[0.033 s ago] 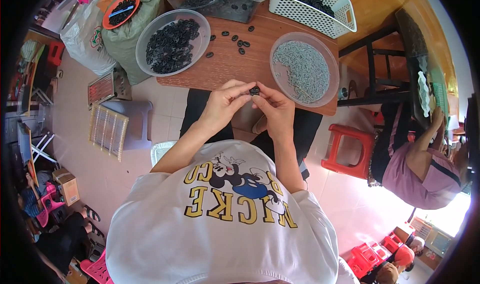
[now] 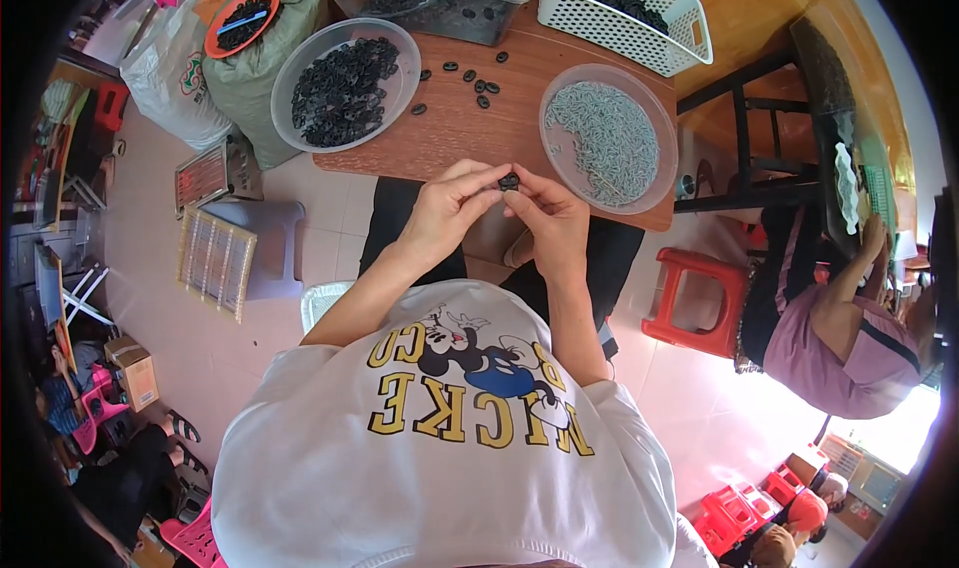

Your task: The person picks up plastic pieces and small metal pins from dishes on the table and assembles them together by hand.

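Between my fingertips, just off the table's near edge, is a small black oval plastic piece [image 2: 508, 181] with what look like two holes. My left hand [image 2: 452, 206] pinches it from one side with thumb and index finger. From the other side, the thumb and index finger of my right hand [image 2: 550, 214] close on it too. Left of my hands, a clear round bowl [image 2: 285, 118] holds many black plastic pieces. To the right stands another clear bowl [image 2: 667, 158] full of small silvery screws [image 2: 604, 138]. Several loose black oval pieces [image 2: 481, 86] lie on the tabletop between the bowls.
At the back of the brown table [image 2: 450, 133] stand a clear bin [image 2: 420, 13] and a white basket [image 2: 624, 33], both holding black parts. Sacks [image 2: 260, 83] stand at the left. A red stool [image 2: 696, 303] and a seated person [image 2: 839, 338] are at the right.
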`<control>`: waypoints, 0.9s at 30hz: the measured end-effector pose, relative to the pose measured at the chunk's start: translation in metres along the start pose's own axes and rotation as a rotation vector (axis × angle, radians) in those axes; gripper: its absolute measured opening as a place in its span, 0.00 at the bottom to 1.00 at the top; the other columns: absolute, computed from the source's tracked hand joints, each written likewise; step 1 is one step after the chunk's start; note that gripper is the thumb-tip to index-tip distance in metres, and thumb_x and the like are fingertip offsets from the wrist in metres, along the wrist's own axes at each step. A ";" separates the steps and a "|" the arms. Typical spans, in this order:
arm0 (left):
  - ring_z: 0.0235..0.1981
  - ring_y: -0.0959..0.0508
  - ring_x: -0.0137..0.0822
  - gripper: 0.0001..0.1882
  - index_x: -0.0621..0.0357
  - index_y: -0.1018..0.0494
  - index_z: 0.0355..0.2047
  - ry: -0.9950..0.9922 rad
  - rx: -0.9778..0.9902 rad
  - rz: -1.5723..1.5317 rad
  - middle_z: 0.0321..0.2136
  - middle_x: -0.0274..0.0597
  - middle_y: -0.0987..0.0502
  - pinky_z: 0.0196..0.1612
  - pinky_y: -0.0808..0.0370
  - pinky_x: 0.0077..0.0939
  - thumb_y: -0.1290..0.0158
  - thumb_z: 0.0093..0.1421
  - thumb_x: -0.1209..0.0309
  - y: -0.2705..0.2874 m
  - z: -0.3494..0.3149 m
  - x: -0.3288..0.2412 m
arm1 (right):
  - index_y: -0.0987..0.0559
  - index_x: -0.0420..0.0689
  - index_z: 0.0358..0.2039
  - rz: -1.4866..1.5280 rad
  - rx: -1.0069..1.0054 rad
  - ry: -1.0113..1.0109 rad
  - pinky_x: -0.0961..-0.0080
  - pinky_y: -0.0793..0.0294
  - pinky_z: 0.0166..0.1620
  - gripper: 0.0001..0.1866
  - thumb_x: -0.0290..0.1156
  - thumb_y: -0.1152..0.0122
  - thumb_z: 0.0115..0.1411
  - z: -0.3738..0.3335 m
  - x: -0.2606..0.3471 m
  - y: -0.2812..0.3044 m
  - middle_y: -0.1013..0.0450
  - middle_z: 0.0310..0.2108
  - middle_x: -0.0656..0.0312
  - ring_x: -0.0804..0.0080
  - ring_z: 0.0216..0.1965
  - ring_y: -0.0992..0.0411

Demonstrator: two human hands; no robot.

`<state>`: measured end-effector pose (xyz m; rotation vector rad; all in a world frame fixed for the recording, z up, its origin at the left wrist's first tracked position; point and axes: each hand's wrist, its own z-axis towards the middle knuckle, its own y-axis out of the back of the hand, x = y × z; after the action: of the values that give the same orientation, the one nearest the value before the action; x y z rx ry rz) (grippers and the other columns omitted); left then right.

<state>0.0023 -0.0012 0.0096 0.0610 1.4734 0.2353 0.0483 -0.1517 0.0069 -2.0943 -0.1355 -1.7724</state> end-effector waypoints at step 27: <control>0.30 0.27 0.21 0.09 0.63 0.22 0.36 0.055 -0.016 -0.127 0.31 0.36 0.24 0.31 0.32 0.13 0.45 0.54 0.77 -0.008 0.013 0.013 | 0.26 0.36 0.45 -0.047 -0.070 0.107 0.87 0.31 0.34 0.15 0.20 0.42 0.56 -0.008 -0.015 0.003 0.27 0.30 0.65 0.82 0.29 0.31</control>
<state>0.0169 -0.0054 -0.0030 -0.0517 1.5237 0.1466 0.0390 -0.1545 -0.0073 -2.0532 -0.0950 -1.9388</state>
